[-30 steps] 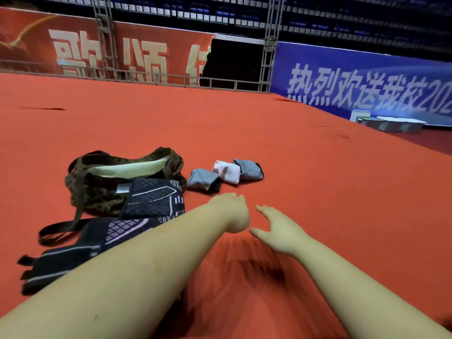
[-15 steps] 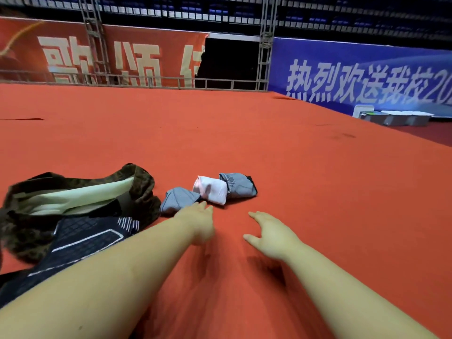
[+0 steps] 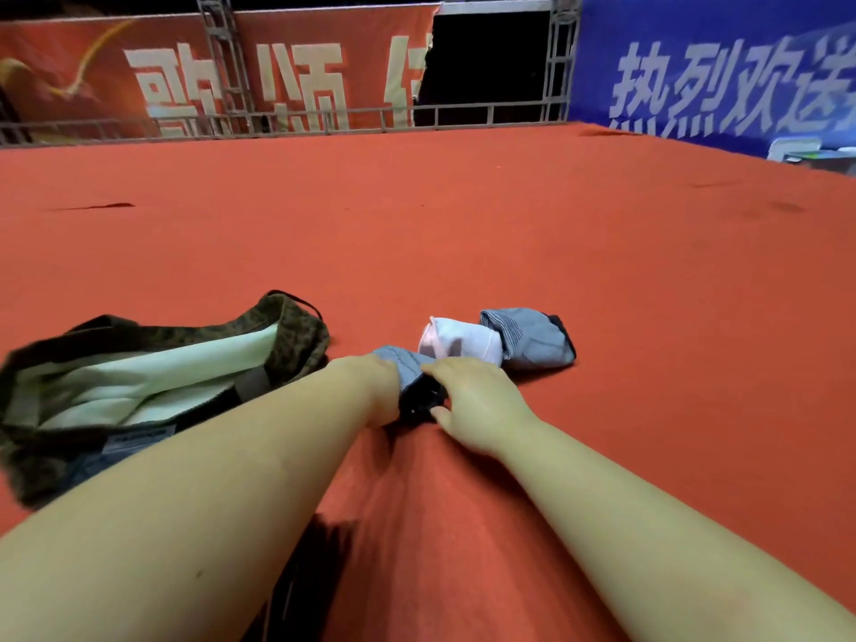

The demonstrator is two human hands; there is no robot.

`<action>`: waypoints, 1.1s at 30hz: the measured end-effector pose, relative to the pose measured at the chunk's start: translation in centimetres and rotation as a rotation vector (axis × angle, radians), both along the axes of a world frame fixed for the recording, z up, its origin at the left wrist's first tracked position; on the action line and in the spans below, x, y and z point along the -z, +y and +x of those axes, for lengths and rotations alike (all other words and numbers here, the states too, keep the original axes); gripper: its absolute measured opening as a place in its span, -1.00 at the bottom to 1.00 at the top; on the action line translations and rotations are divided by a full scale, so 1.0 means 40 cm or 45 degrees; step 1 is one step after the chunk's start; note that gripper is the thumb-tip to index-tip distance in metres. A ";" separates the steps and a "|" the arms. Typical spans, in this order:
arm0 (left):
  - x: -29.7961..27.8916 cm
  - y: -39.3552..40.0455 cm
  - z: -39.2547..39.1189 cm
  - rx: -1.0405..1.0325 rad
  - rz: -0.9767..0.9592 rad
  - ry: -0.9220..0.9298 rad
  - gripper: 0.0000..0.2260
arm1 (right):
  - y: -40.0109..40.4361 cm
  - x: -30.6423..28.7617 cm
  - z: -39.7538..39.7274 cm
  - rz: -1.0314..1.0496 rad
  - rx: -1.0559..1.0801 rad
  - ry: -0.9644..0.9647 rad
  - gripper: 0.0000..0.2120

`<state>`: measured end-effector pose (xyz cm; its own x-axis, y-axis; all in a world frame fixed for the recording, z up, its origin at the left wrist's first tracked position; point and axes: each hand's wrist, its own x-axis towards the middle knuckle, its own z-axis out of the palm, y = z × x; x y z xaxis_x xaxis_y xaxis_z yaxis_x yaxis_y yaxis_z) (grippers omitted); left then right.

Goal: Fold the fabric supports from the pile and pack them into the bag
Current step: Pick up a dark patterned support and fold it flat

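Three folded fabric supports lie in a row on the red carpet. The nearest grey support (image 3: 404, 363) sits between my hands. My left hand (image 3: 376, 390) grips its left side, and my right hand (image 3: 477, 403) rests on its right side with the thumb under its dark edge. Behind it lie a white and pink support (image 3: 463, 341) and another grey support (image 3: 532, 338). The camouflage bag (image 3: 296, 326) lies open at the left, showing a pale lining. My left forearm hides the bag's near right corner.
Red carpet (image 3: 602, 271) stretches ahead and to the right. A metal railing (image 3: 287, 120) and red and blue banners stand at the far edge. A low white object (image 3: 806, 155) sits at the far right.
Both hands reached forward from the bare carpet to the nearest grey support and closed in on it. The view moved closer, and the dark patterned pads at the left left the view.
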<state>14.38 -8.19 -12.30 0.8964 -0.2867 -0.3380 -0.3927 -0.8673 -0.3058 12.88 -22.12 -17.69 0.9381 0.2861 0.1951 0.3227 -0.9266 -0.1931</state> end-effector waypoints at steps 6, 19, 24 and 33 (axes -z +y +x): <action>-0.017 0.001 0.024 0.103 0.014 -0.105 -0.77 | 0.055 0.000 0.027 0.084 0.132 -0.162 -0.75; -0.235 0.058 -0.187 0.263 -0.733 0.002 -0.79 | 0.007 -0.191 -0.268 0.898 0.275 -0.188 -0.96; -0.299 0.098 -0.364 0.196 -1.436 0.107 -0.89 | 0.019 -0.301 -0.479 1.193 0.261 -0.341 -0.93; -0.301 0.140 -0.648 -0.044 -2.215 0.284 -0.95 | 0.121 -0.326 -0.790 1.465 0.211 -0.534 -0.91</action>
